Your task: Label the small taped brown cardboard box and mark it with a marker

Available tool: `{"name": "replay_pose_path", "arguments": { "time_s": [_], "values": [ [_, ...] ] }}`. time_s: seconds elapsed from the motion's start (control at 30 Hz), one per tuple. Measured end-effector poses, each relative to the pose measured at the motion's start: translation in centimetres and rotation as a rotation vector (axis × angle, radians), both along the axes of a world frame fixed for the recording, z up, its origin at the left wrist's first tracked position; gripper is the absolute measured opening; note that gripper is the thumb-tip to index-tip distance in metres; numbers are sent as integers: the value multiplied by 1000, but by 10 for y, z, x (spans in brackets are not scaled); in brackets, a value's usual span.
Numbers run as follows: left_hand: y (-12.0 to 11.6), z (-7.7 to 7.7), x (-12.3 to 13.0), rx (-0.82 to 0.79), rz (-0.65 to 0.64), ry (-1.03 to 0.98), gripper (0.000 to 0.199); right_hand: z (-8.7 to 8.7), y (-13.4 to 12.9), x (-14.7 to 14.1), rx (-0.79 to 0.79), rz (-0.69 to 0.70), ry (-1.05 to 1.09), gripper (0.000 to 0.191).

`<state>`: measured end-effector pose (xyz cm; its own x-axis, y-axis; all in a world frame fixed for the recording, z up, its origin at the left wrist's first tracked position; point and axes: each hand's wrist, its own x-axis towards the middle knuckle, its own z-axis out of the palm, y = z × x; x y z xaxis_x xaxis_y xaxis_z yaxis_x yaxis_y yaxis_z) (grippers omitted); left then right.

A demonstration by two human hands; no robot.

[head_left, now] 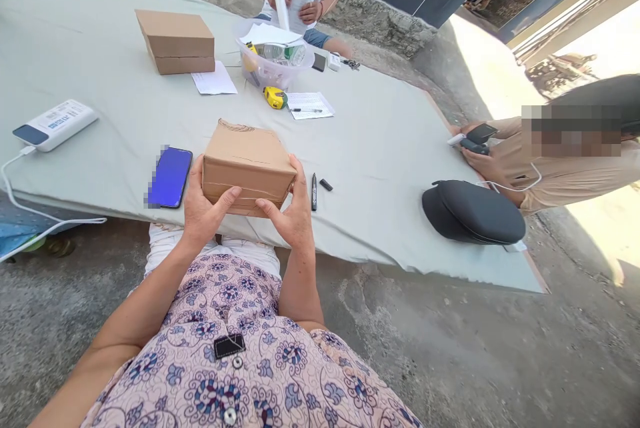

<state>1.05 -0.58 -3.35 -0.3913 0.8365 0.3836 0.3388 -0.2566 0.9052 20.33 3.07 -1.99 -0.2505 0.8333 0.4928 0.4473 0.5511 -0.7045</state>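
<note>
Between my two hands is a brown cardboard box (250, 160) at the near edge of the table, with scribbled dark lines along its far top edge. My left hand (206, 209) grips its left side, thumb on the front face. On the right side, my right hand (294, 208) holds it the same way, its thumb also against the front. The fingers behind the box are partly hidden. Just left of the box lies a phone (171, 178) with a blue screen. To the right are an uncapped black marker (314, 192) and its cap (326, 185).
A second cardboard box (183, 41) stands farther back beside a plastic basin (275, 71) of bottles and papers. Nearby are a yellow tape measure (275, 98) and a notepad (313, 106). A power bank (57, 125) lies left, a black case (473, 212) right. Two other people sit around the table.
</note>
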Motion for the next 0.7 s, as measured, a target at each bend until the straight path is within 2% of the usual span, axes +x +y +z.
{"name": "replay_pose_path", "arguments": {
  "time_s": [0.17,0.33,0.5,0.7],
  "values": [
    [2,-6,1,-55,-31,29,98,-1,1,7,-20,-14,17,95],
    [3,-7,2,-55,-77,56,108,-3,4,14,-28,-14,-11,105],
    [7,-8,9,-39,-70,65,101,-6,6,16,-50,-14,27,94],
    [8,-15,12,-27,-14,94,100,-10,9,11,-99,-21,67,90]
  ]
}}
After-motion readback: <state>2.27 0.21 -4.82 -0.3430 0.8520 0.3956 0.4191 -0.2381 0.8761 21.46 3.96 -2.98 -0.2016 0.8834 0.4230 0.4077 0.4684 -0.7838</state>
